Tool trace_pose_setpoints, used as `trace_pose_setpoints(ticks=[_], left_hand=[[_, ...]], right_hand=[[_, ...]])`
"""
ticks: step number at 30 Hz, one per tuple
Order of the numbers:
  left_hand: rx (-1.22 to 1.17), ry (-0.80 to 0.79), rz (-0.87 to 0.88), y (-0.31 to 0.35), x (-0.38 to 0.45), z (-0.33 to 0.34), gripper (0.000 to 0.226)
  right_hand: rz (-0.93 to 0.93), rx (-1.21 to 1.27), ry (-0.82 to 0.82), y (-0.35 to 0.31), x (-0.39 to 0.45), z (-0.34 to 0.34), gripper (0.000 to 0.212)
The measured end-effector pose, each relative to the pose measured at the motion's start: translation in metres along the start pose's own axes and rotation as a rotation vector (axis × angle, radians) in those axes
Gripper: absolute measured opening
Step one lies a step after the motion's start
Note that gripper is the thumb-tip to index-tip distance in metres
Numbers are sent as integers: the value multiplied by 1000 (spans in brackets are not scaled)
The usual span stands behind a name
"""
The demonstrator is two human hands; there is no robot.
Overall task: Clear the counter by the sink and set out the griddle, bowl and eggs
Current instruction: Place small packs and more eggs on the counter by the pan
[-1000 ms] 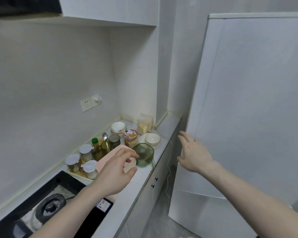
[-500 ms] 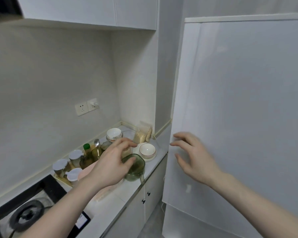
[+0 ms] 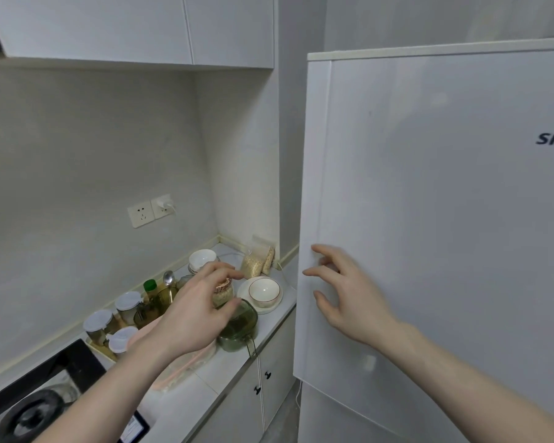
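Observation:
My left hand (image 3: 195,311) hovers over the counter with fingers spread, above a green glass container (image 3: 240,327) and in front of a small jar of grains (image 3: 223,292); it holds nothing. My right hand (image 3: 343,295) is open, fingers curled near the left edge of the white fridge door (image 3: 429,219). A white bowl with a thin rim line (image 3: 264,290) sits on a white plate (image 3: 247,294) by the fridge. Another white bowl (image 3: 202,259) stands on a stack at the back. A pink board (image 3: 176,375) lies under my left wrist.
Lidded spice jars (image 3: 109,324), a green-capped bottle (image 3: 150,287) and a spoon stand on a tray along the wall. Bags of grain (image 3: 258,262) lean in the corner. A black gas hob (image 3: 29,404) is at the lower left. Wall cupboards hang above; counter drawers below.
The view has risen and swung right, so the fridge door fills more of it. My right hand moved up along the door's left edge. My left hand slid toward the green container.

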State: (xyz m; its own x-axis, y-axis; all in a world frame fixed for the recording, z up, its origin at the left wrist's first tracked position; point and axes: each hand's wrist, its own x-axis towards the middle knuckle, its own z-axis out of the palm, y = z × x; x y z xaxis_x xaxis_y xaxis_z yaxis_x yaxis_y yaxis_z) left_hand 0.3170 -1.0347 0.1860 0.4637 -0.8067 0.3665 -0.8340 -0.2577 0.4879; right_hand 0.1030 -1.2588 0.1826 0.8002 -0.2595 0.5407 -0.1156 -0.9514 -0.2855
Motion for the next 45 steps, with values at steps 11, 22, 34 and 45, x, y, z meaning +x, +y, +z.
trace_pose_setpoints(ticks=[11,22,34,45], left_hand=[[29,-54,-21,-12,-2,-6,36],[0,-70,-74,-64,-48,-47,36],[25,57,-440,-153,-244,-139,32],[106,311,-923,-142,-437,-198,36]], right_hand=[[184,-398,-19,34,-3,-5,53],[332,-260,-126,-29,7,34,52],[25,264,-351,-240,34,150,48],[-360,494,-662,-394,41,235,46]])
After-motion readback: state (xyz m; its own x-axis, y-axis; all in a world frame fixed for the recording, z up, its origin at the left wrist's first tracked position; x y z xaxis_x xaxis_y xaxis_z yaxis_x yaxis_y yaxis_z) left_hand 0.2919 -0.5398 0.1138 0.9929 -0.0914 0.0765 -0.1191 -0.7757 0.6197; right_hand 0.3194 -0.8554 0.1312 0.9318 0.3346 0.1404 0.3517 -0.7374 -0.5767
